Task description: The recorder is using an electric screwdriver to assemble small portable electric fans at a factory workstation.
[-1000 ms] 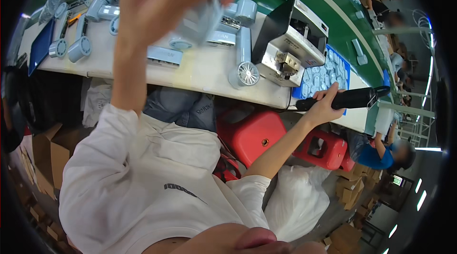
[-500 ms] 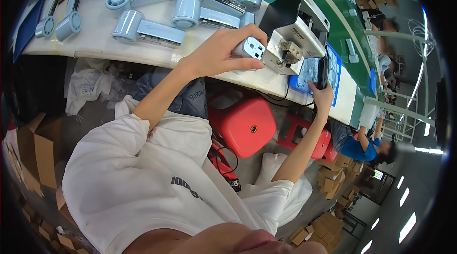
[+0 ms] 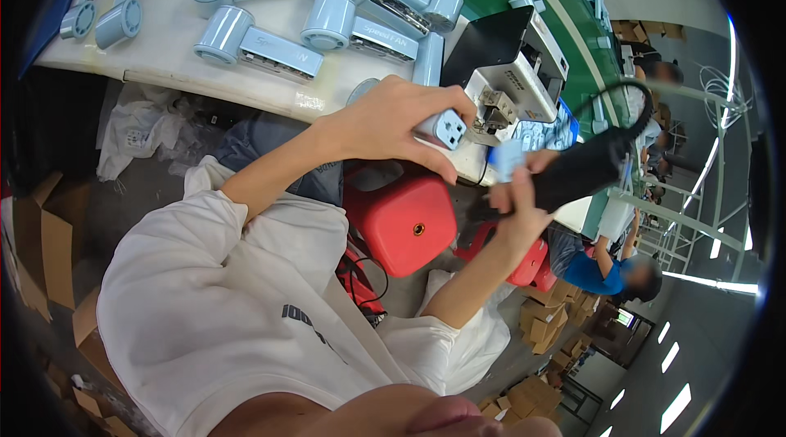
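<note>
The left hand (image 3: 385, 122) grips a pale blue fan part (image 3: 440, 127) just in front of the white machine (image 3: 516, 81) (as half a second ago). The right hand (image 3: 517, 191), then farther off, now clasps a black power screwdriver (image 3: 585, 167) close beside the part.

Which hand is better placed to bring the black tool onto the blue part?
Probably the right hand: it grips the black tool, just beside the blue part that the left hand holds.
</note>
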`<state>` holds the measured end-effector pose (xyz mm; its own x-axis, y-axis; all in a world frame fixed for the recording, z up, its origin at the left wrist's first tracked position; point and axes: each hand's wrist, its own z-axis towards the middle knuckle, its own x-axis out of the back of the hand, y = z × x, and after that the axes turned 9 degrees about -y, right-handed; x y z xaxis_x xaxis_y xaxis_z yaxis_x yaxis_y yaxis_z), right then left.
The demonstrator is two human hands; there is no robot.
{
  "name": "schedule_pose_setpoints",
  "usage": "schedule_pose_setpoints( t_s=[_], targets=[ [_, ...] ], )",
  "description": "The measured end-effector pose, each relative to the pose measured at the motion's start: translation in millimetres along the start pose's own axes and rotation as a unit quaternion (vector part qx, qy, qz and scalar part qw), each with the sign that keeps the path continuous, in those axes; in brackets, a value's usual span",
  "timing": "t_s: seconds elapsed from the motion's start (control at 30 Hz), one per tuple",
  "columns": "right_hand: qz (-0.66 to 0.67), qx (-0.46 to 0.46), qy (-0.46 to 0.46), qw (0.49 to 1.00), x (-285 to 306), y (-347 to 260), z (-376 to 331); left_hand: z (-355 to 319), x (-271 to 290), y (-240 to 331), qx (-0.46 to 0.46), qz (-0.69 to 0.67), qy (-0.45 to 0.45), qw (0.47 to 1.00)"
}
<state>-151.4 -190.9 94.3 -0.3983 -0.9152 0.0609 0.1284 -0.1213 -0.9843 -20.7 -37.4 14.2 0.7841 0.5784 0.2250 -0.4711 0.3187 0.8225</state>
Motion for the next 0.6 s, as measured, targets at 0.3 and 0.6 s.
schedule_pose_setpoints(
  t_s=[0.3,0.6],
  targets=[
    [-0.151,-0.109,-0.102,0.977,-34.0,6.1,8.4,-3.7,-1.9,-1.8,-0.035,0.007,-0.035,0.999],
    [0.119,0.099,0.035,0.987,0.4,-14.7,34.9,1.2,1.0,-5.4,-0.013,-0.160,0.003,0.987]
  ],
)
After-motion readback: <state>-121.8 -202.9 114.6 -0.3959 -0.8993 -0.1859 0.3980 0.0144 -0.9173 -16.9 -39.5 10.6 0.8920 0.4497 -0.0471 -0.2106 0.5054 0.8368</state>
